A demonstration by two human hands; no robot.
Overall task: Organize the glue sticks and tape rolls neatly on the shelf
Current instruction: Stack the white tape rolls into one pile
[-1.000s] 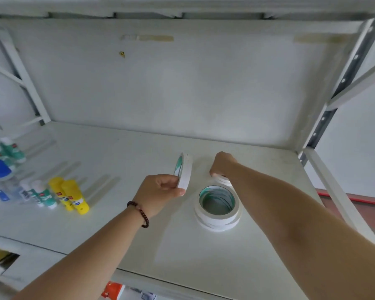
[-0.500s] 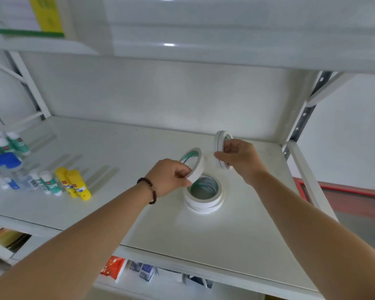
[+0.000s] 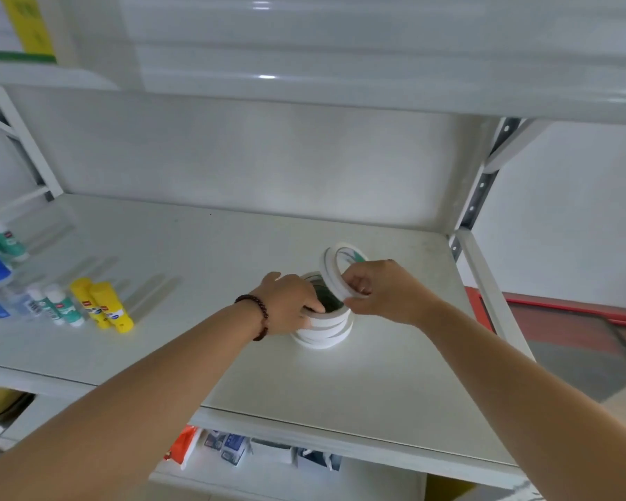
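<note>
Because each white tape roll [image 3: 337, 274] is light, stiff and thin-walled, a rim pinch suits it: the right hand [image 3: 380, 291] pinches one tilted at 1 o'clock above the stack of tape rolls [image 3: 324, 329], which the left hand [image 3: 290, 301] steadies, fingers curled on its top rim.

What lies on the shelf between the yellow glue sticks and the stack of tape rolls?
Nothing: in the head view the shelf is bare between the yellow glue sticks and the stack of tape rolls, apart from faint shadows.
</note>
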